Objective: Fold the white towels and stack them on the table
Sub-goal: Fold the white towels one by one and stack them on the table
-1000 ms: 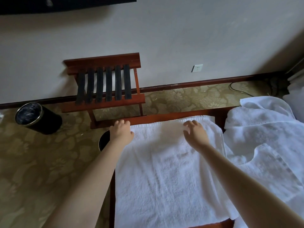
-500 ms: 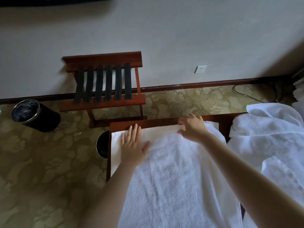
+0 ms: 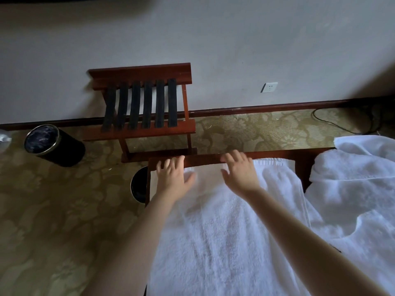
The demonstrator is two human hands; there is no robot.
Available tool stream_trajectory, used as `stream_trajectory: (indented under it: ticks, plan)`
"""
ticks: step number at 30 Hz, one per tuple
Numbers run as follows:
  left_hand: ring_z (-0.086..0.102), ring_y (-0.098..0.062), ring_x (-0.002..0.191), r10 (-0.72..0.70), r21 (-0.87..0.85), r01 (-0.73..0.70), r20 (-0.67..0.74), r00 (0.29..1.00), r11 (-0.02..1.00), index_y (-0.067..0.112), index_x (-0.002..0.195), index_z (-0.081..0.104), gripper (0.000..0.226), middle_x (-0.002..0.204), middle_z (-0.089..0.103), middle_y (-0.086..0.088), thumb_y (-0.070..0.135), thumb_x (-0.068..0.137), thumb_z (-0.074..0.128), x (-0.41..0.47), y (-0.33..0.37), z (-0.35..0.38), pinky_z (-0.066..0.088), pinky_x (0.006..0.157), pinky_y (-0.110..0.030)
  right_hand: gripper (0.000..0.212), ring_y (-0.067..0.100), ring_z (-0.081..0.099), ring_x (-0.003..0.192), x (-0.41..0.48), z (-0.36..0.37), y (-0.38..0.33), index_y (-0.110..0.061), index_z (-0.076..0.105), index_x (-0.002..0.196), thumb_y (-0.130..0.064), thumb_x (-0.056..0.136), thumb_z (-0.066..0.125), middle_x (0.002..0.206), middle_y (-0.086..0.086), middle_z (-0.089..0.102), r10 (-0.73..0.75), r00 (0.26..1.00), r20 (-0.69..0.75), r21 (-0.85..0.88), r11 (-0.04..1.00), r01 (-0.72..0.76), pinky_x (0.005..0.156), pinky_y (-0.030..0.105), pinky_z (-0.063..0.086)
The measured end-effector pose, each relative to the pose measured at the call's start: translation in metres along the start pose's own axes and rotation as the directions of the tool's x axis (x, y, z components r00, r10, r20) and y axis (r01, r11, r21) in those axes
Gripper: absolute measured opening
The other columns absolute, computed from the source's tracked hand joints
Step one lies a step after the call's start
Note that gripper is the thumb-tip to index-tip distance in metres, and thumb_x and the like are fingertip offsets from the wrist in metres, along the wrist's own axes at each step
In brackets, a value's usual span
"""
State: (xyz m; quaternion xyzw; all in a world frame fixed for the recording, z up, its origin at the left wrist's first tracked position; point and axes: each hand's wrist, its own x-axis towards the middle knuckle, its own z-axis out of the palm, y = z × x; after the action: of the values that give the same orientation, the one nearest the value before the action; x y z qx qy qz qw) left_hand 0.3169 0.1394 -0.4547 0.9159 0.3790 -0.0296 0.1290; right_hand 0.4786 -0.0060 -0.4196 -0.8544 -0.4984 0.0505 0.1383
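Your left hand [image 3: 173,178] is sliding further out toward the far left corner of the towel [image 3: 213,242] than half a second ago, and your right hand [image 3: 239,174] is opening out of its curled hold on the far hem. Both hands are now lying with fingers straight and spread, gripping nothing. The left palm is resting on the cloth. The right is blurred, so you cannot tell whether it is pressing or just clearing the surface.

The towel is lying flat and lengthwise on the table [image 3: 299,155], running from the far rim back toward you, with its left edge along the table's left side. A loose pile of towels [image 3: 352,189] is sitting just beside it on the right, touching its edge. Judged from this, smoothing is under way and the fold itself is not yet made.

The cloth is looking thick, soft and limp. It is likely to sag and drag rather than hold shape, though it should be light and not slippery. Taking it by the two far corners at the hem, one in each hand, looks soundest. Be minding the bin [image 3: 139,184] tucked under the left edge, where a dropped corner could land.
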Motion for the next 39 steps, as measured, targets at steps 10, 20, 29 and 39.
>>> stream_trajectory:
  ticks: [10, 20, 29, 39]
  plan:
    - [0.050, -0.019, 0.088, 0.059, 0.064, -0.057, -0.041, 0.997, 0.996, 0.017, 0.093, 0.050, 0.017, 0.088, 0.043, 0.006, 0.033, 0.090, 0.052, -0.009, -0.043, -0.025, 0.033, 0.080, -0.035, 0.037, 0.020, 0.050, 0.106, 0.004, 0.019, -0.027, -0.025, 0.046, 0.116, -0.034, 0.086, 0.066, 0.113, -0.002, 0.050, 0.133, 0.932, 0.336, 0.192, 0.960, -0.206, 0.086, 0.034, 0.043]
    - [0.042, -0.008, 0.062, -0.063, -0.110, 0.071, 0.070, 0.996, 0.991, 0.019, 0.091, 0.045, 0.011, 0.077, 0.048, 0.006, 0.023, 0.093, 0.056, -0.015, -0.055, -0.040, 0.029, 0.051, -0.024, 0.058, 0.023, 0.036, 0.133, 0.035, 0.008, -0.055, -0.026, 0.037, 0.142, -0.033, 0.090, 0.061, 0.142, -0.002, 0.045, -0.061, 0.924, 0.378, 0.134, 0.991, 0.010, 0.107, 0.043, 0.031]
    - [0.049, -0.023, 0.109, -0.269, 0.147, 0.262, 0.029, 0.963, 0.954, 0.015, 0.123, 0.045, 0.035, 0.122, 0.053, -0.006, 0.011, 0.090, 0.056, -0.022, -0.058, -0.053, 0.045, 0.082, -0.033, 0.048, 0.024, 0.041, 0.121, 0.023, -0.001, 0.003, -0.020, 0.051, 0.126, -0.053, 0.091, 0.051, 0.126, 0.002, 0.051, 0.051, 0.939, 0.341, -0.173, 0.985, 0.010, 0.098, 0.038, 0.034]
    - [0.011, -0.023, 0.145, 0.145, -0.081, -0.137, 0.104, 0.984, 0.987, 0.016, 0.145, 0.030, 0.056, 0.159, 0.012, -0.005, 0.039, 0.096, 0.043, -0.007, 0.065, -0.002, 0.019, 0.113, -0.043, 0.052, 0.026, 0.040, 0.119, -0.006, -0.033, 0.090, -0.023, 0.061, 0.117, -0.056, 0.077, 0.067, 0.123, 0.003, 0.050, 0.410, 0.897, 0.167, -0.096, 0.912, -0.400, 0.096, 0.040, 0.034]
